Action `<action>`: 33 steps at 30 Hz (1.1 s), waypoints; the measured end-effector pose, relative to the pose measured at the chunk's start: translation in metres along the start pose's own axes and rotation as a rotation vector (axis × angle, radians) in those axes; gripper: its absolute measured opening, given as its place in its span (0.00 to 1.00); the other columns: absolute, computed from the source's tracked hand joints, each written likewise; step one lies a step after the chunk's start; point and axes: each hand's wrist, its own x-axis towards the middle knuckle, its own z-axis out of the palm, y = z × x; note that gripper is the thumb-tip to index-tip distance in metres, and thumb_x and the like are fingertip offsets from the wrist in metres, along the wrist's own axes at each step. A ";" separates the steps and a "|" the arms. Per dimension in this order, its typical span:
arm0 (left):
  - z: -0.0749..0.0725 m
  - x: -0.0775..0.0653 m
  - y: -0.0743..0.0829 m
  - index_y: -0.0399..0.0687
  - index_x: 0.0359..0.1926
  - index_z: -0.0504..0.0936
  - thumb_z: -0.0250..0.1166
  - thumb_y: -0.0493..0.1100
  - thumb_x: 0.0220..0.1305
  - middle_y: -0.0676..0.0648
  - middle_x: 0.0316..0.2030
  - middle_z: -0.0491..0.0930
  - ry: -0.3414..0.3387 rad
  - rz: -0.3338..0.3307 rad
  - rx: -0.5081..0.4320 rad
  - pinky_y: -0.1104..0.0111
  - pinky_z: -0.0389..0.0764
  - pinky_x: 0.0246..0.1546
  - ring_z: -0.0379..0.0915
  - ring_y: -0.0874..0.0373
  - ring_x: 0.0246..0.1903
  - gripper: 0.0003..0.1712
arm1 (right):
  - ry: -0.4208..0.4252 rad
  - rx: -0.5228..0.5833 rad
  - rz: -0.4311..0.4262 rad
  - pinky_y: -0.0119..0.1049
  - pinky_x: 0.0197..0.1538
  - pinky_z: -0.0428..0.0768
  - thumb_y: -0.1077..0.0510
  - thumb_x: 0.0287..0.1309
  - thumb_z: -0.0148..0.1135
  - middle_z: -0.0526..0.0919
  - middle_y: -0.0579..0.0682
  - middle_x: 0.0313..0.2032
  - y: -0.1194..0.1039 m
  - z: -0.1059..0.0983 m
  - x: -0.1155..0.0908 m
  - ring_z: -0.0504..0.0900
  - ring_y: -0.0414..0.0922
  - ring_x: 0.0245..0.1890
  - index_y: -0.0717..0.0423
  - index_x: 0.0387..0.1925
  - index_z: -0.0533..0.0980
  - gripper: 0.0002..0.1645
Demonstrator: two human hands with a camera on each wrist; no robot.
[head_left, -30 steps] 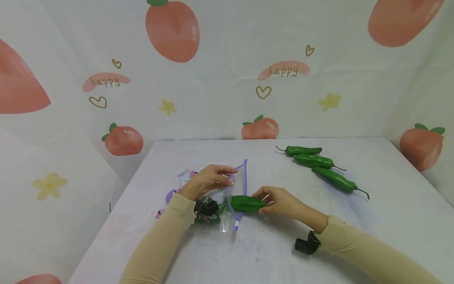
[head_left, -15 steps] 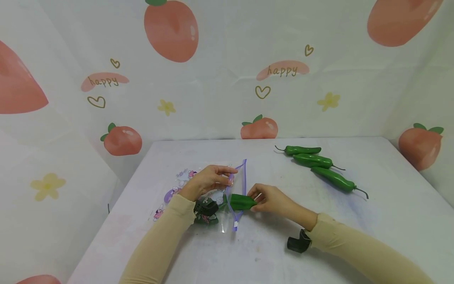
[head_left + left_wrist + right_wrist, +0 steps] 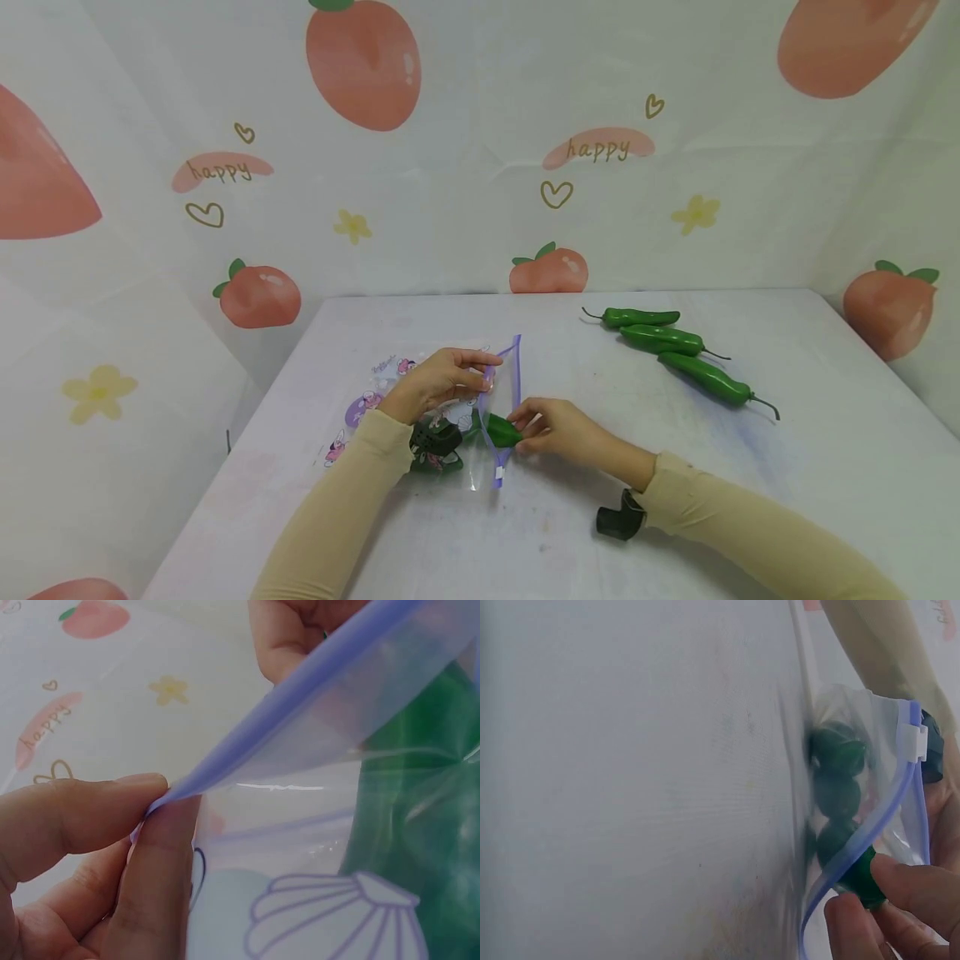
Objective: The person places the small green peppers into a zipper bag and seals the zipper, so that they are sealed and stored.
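Observation:
A clear zip bag [image 3: 518,375] with purple edging and cartoon prints lies on the table, its mouth held apart on the right side. My left hand [image 3: 437,385] pinches one purple edge [image 3: 255,735] of that mouth between thumb and finger. In my right hand [image 3: 570,431], the fingertips grip the near end of a green chili pepper [image 3: 501,431], whose other end is inside the bag. The right wrist view shows more green peppers [image 3: 837,796] through the plastic. A white slider [image 3: 915,742] sits at one end of the purple edging.
Three green chili peppers, the nearest one [image 3: 708,380] angled toward the right, lie at the back right of the white table [image 3: 600,567]. Behind the table hangs a cloth [image 3: 465,167] printed with peaches. Black camera mounts [image 3: 621,518] are on both wrists.
My right hand has moved left, pushing the pepper farther into the bag, so less of it shows outside. My left hand keeps its pinch on the bag edge in the same place.

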 end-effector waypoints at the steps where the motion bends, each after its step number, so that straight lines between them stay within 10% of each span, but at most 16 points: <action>1: 0.000 0.000 0.000 0.29 0.63 0.70 0.63 0.28 0.60 0.48 0.43 0.74 -0.002 0.002 0.001 0.74 0.78 0.36 0.71 0.61 0.33 0.29 | -0.006 0.000 -0.007 0.31 0.37 0.82 0.63 0.53 0.69 0.83 0.52 0.38 -0.001 0.001 0.000 0.83 0.39 0.37 0.64 0.45 0.77 0.17; 33: 0.001 0.001 -0.001 0.28 0.62 0.71 0.64 0.27 0.59 0.47 0.43 0.74 0.015 0.005 -0.004 0.75 0.80 0.36 0.70 0.61 0.34 0.28 | -0.061 -0.078 0.055 0.29 0.44 0.82 0.66 0.55 0.67 0.86 0.54 0.42 -0.005 0.008 0.004 0.83 0.42 0.40 0.64 0.44 0.82 0.13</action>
